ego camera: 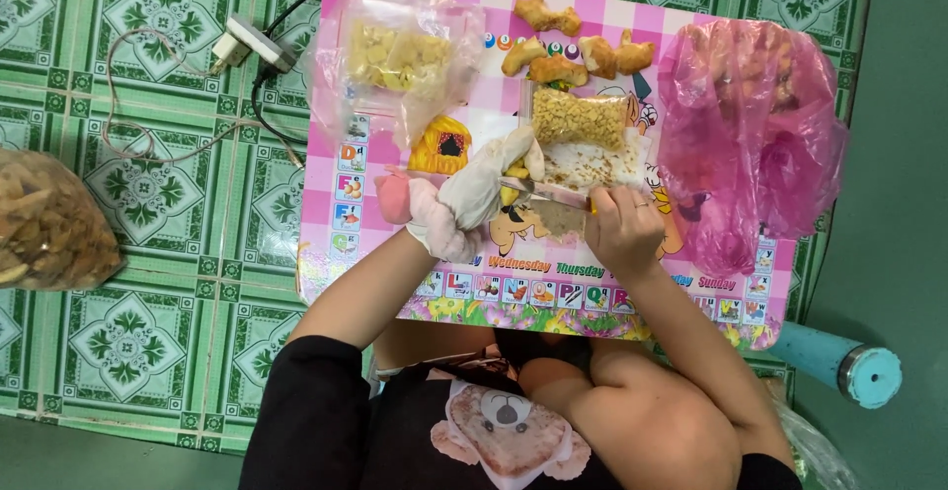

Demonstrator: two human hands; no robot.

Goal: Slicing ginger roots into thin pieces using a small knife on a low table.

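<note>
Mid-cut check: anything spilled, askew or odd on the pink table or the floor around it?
Mostly orderly. Pale crumbs lie scattered on the pink table beyond the knife, between the gloved left hand and the right hand. On the tiled floor, a charger with loose tangled cable sits close to the table's edge.

At the far left corner of your pink checked desk (326, 204) lies a clear bag of pale yellow pieces (400, 55); a pink plastic bag (750, 124) covers the right edge. On the green tiled floor (148, 332), a white plug (252, 43) and a bag of brown snacks (49, 223) sit off to the left.
</note>
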